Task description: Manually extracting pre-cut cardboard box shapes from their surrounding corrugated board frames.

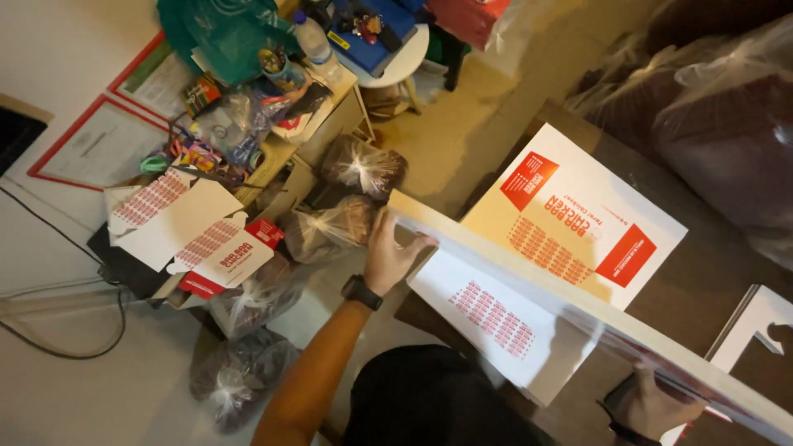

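- Our left hand has its fingers clamped on one end of the flat box.
- Our right hand grips the other end.

The flat box sheets I hold are smooth, matt cardboard (white with red print); the bags at upper centre are glossy plastic.

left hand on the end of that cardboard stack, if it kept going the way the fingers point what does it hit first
The left hand points up-frame, away from the person. Past the cardboard stack, the first thing looks like the tied clear plastic bags of dark goods on the floor, though depth is unclear.
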